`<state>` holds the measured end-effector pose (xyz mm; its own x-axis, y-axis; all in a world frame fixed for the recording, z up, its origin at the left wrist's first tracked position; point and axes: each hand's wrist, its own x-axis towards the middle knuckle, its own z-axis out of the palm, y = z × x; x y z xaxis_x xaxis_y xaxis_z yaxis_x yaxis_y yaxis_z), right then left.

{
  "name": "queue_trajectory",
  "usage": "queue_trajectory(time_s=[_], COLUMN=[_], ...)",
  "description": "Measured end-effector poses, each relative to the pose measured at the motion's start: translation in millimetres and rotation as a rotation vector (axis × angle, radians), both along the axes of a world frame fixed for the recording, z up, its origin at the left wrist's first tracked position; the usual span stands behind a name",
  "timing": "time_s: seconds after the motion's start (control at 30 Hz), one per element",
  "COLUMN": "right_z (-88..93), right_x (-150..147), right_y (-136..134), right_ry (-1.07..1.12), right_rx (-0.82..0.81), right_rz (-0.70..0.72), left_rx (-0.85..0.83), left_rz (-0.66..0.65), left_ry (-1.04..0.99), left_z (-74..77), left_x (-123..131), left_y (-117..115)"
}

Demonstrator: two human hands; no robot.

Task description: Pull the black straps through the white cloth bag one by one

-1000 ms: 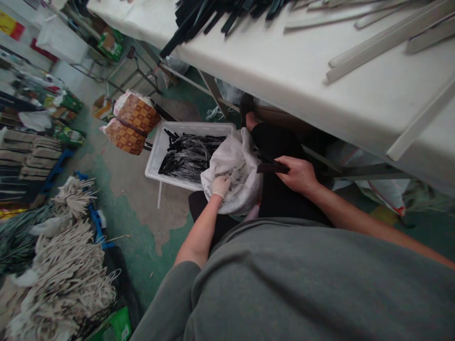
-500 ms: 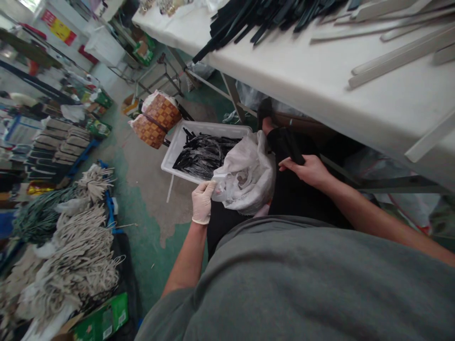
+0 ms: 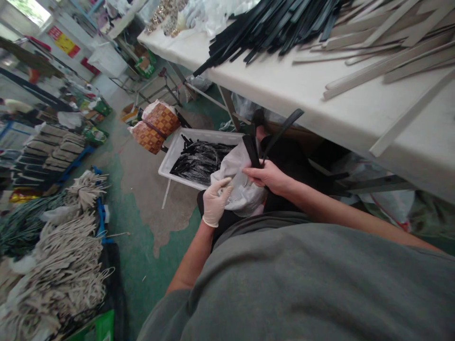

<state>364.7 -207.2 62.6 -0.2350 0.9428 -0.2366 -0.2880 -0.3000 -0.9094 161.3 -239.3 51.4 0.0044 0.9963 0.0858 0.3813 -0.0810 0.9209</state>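
Black strips (image 3: 251, 150) stand up out of my bare right hand (image 3: 272, 177), which is closed around their lower ends. One of them bends away toward the table edge. My left hand (image 3: 216, 202), in a pale thin glove, is closed with its thumb and fingers pressed together; what is between them, if anything, is too small to make out. Behind both hands a whitish bag (image 3: 236, 173) lies over my lap. Just beyond it, a white plastic bin (image 3: 165, 166) on the floor holds a heap of black strips (image 3: 202, 158).
A white-topped table (image 3: 270, 85) runs along the right, carrying dark strips (image 3: 280, 28) and beige strips (image 3: 373, 57). A stool with a checkered cushion (image 3: 156, 125) stands past the bin. At left lie bundled beige cords (image 3: 67, 265). A person (image 3: 17, 108) is far left.
My right hand has moved left with the black strips, which now point up, one splayed apart. My left hand has shifted right, nearer the right hand, over the whitish bag.
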Motion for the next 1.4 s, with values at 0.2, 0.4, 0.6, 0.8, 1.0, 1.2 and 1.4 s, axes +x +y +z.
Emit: queue_trajectory(time_s=[0.2,0.4,0.6,0.8,1.0,1.2,1.4], right_z=[0.1,-10.1,-14.4,-23.1,-19.4,-25.5,-34.0], right_x=[13.8,19.6,27.0,10.2,-7.1,-8.8,-13.6], right_y=[-3.3,-27.2,-21.4,5.6,18.7,31.6,42.1], right_ry=[-0.538,-0.679,-0.474,-0.251,-0.312,-0.357,-0.445], right_rx=[0.535,0.829,0.432,-0.08,-0.008,0.15,0.17], right_rz=[-0.029,0.258,0.03,0.326,0.261,0.054,0.032], left_rx=[-0.303,-0.613,-0.549,-0.474,-0.472,-0.717,-0.842], left_rz=[0.029,-0.056,0.022,-0.187,-0.206,-0.171,-0.206], left_ry=[-0.215,-0.643,-0.628,-0.411,-0.354,-0.492,-0.547], left_z=[-5.8,-19.7,-21.6,-12.5,-18.0,-32.7,-35.9], left_x=[1.0,40.1,30.1,37.1,38.9,40.5,45.3], left_y=[1.7,-4.0,7.9,1.2,-5.6,-14.9,-18.7])
